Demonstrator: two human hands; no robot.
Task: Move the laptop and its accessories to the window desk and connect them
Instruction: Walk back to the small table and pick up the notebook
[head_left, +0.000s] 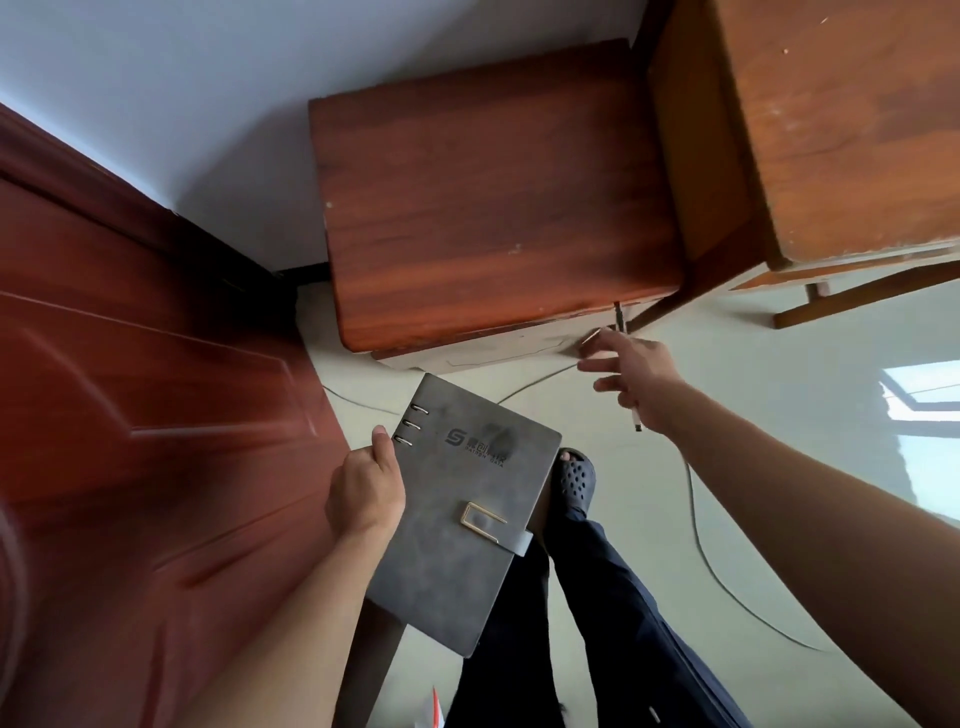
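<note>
Here left hand (363, 493) grips notebook (462, 514), right hand (631, 382) holds pen (620, 317)

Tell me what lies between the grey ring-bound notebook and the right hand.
In the head view, only pale floor with a thin grey cable separates the grey ring-bound notebook from the right hand.

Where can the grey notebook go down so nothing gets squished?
The small wooden table top is bare from the wall to the bigger desk. The floor has a cable and the person's feet.
</note>
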